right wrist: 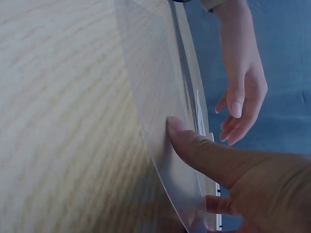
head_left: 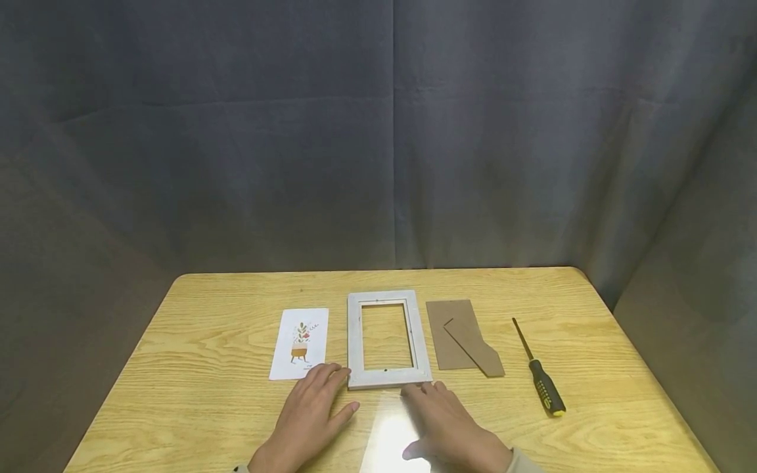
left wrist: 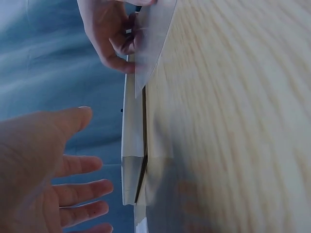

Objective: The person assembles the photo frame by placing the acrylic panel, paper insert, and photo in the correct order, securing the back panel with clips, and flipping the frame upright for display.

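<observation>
My right hand [head_left: 446,427] grips a clear plastic sheet [head_left: 386,441], near the table's front; the sheet catches a bright glare. The thumb lies on the sheet's face in the right wrist view, with fingers at its far edge, and the clear sheet [right wrist: 150,73] tilts off the wood. Fingers spread and relaxed, my left hand [head_left: 310,417] holds nothing and hovers by the lower left corner of a whitewashed picture frame [head_left: 390,377]. Its fingertips overlap the lower edge of a white card [head_left: 284,348] printed with a potted plant.
Right of the frame lies a brown backing board [head_left: 446,348] with a fold-out stand leg [head_left: 487,358]. Farther right is a black and yellow screwdriver [head_left: 545,387], tip pointing away. Grey curtains [head_left: 296,164] hang around the wooden table [head_left: 195,394].
</observation>
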